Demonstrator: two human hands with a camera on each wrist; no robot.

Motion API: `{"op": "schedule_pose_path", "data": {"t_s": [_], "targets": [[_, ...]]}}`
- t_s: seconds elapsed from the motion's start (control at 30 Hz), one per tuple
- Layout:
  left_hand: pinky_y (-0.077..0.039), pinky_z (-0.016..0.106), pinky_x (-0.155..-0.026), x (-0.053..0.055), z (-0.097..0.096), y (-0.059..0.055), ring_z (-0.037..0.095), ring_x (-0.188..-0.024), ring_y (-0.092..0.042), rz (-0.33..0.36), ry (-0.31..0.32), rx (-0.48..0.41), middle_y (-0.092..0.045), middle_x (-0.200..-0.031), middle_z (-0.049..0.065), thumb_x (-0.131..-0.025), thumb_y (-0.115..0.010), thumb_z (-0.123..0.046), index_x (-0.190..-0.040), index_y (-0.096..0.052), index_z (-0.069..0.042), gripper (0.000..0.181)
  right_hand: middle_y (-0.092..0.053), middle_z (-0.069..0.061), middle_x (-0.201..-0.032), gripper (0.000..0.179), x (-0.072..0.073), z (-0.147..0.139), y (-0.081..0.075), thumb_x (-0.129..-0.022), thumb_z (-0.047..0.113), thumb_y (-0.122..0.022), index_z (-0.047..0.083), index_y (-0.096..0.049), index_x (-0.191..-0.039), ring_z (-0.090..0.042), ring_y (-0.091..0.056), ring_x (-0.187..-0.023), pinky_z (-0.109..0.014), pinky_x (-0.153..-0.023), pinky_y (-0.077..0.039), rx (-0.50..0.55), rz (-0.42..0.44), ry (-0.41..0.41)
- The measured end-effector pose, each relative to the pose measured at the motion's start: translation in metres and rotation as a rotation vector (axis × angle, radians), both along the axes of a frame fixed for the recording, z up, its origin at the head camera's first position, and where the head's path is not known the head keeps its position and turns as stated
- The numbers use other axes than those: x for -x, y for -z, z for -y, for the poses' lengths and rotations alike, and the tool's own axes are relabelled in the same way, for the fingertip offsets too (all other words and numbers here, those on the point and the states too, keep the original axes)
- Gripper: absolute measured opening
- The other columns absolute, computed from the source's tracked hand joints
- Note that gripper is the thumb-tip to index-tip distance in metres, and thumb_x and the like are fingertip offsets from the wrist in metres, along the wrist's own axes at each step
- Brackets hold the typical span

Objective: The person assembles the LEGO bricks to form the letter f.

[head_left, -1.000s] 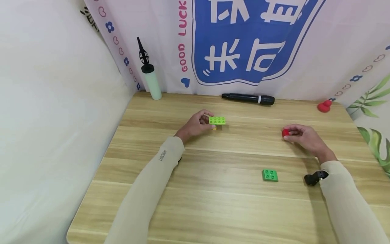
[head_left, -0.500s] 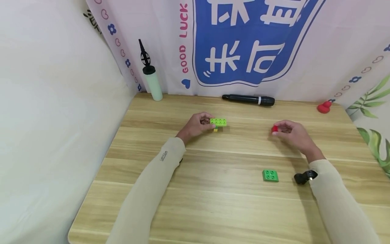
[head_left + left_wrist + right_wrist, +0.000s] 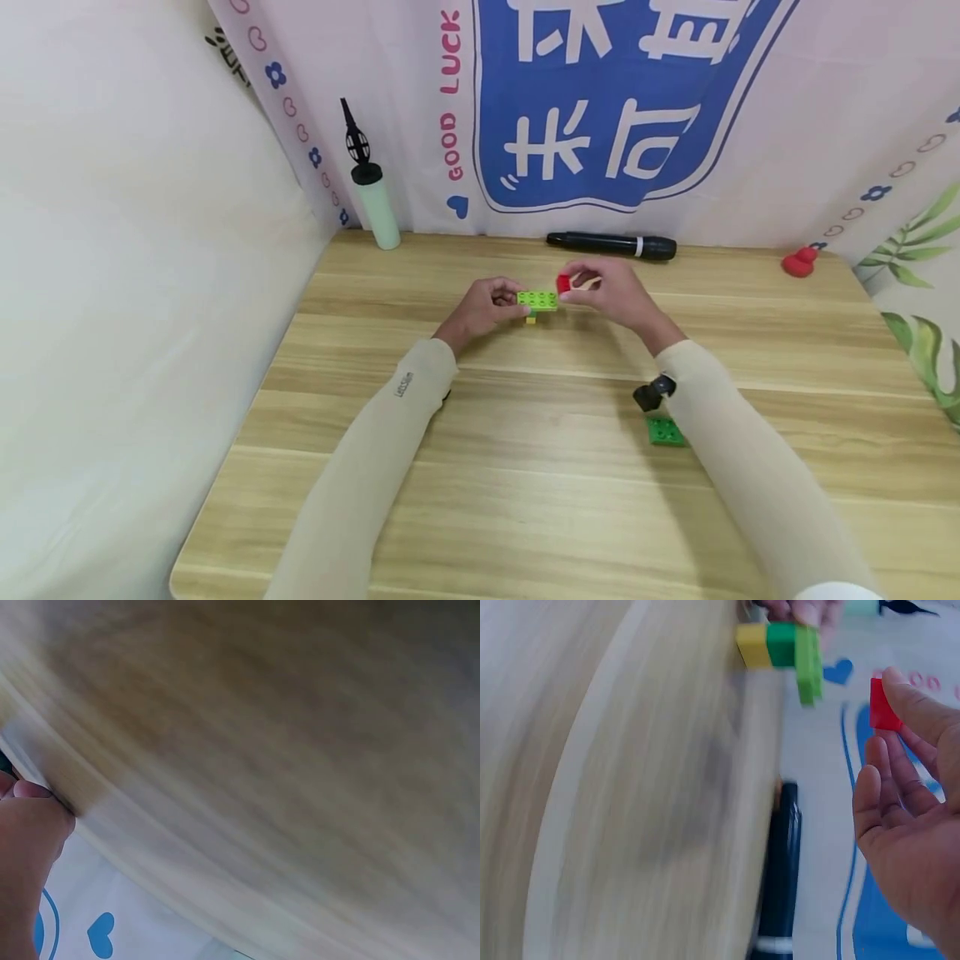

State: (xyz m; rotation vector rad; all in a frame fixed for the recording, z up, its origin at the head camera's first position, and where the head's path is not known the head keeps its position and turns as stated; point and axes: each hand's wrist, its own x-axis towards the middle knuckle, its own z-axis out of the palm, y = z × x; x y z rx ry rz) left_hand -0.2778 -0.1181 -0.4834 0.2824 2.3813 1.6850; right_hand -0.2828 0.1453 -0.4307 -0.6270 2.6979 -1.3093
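My left hand [image 3: 486,310] grips a small stack of toy building bricks toward the back of the table. On top of that stack is a flat lime-green brick [image 3: 537,300]; the right wrist view shows a darker green brick [image 3: 781,645] under it and a yellow brick [image 3: 752,646] at the bottom. Between thumb and fingertips, my right hand [image 3: 611,292] pinches a red brick [image 3: 564,284], just right of the lime-green one and a little higher. A flat green brick [image 3: 663,432] lies on the table, partly covered by my right sleeve.
Along the back of the wooden table [image 3: 480,492] lies a black microphone [image 3: 611,246]. A pale green hand pump [image 3: 378,208] stands at the back left by the printed cloth. At the back right sits a red gourd-shaped object [image 3: 799,262].
My right hand has carried the red brick leftward across the table, close to the stack. The left hand and its stack have hardly moved.
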Motion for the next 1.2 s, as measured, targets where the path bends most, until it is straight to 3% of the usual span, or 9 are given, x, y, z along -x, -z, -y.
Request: {"op": "schedule_pose_path", "data": {"t_s": [0.23,0.47,0.77,1.2], "targets": [[-0.053,0.021,-0.085,0.001,0.000,0.000,0.017,-0.097,-0.064,-0.004,0.009,0.015,-0.072,-0.111,0.009,-0.096,-0.083,-0.019,-0.125,-0.074,-0.005,0.033,-0.077,-0.018,-0.124,0.036,0.006,0.034,0.009,-0.091,0.012,-0.087,0.002,-0.076,-0.124,-0.032,-0.072,-0.109,-0.040,-0.091,-0.060,0.020,-0.006,-0.073],[-0.053,0.023,-0.086,0.004,-0.001,0.000,0.018,-0.098,-0.064,-0.003,0.002,0.021,-0.072,-0.110,0.008,-0.095,-0.084,-0.018,-0.122,-0.075,-0.007,0.031,-0.077,-0.017,-0.125,0.035,0.005,0.042,0.014,-0.091,0.011,-0.087,0.001,-0.076,-0.123,-0.033,-0.073,-0.110,-0.049,-0.097,-0.060,0.023,0.004,-0.067],[-0.053,0.023,-0.087,0.004,0.000,0.002,0.017,-0.099,-0.063,-0.005,0.008,0.024,-0.072,-0.111,0.009,-0.096,-0.083,-0.016,-0.124,-0.074,-0.004,0.031,-0.077,-0.014,-0.126,0.033,0.003,0.047,0.014,-0.090,0.016,-0.089,0.007,-0.078,-0.120,-0.034,-0.068,-0.118,-0.053,-0.105,-0.054,-0.013,0.031,-0.030],[-0.053,0.022,-0.085,0.003,0.001,0.001,0.017,-0.098,-0.064,-0.008,0.014,0.009,-0.072,-0.111,0.010,-0.096,-0.083,-0.015,-0.122,-0.074,-0.004,0.029,-0.078,-0.015,-0.125,0.032,0.004,0.047,0.015,-0.091,0.017,-0.089,0.007,-0.080,-0.119,-0.034,-0.071,-0.117,-0.053,-0.106,-0.054,0.010,0.052,-0.005]]}}
